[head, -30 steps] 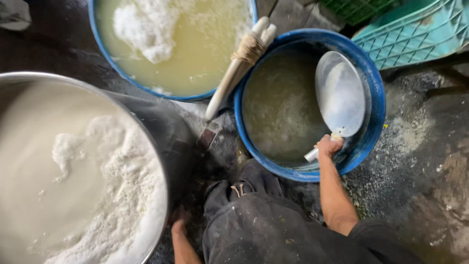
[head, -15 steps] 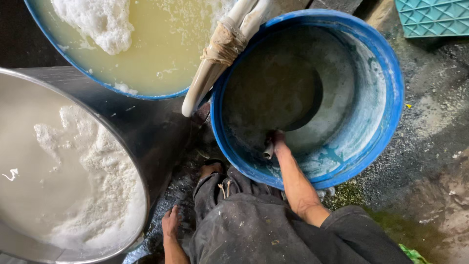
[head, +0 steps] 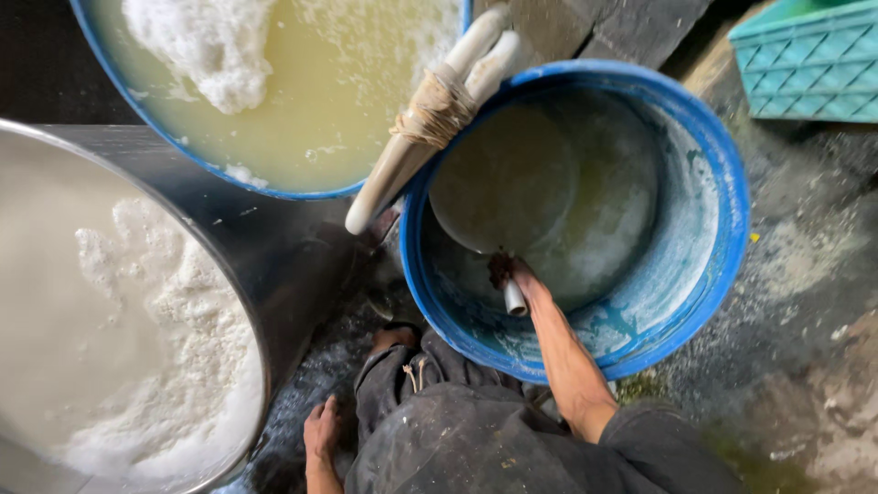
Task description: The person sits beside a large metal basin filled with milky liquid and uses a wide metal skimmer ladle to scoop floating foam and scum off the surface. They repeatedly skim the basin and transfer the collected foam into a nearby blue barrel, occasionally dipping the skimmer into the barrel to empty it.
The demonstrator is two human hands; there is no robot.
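Right hand (head: 512, 279), closed around the ladle (head: 503, 178) handle inside the blue bucket (head: 722, 229), does best keeping the bowl level below the murky liquid.

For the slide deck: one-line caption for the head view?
Right hand dips a round scoop into a tilted blue tub beside foamy vats.

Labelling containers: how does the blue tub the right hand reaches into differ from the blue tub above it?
The near blue tub is almost drained, with murky liquid low inside; the far blue tub is filled near its rim with yellowish liquid and white foam. The right hand holds a scoop handle in the near one; nothing dips into the far one. Both have round blue rims.
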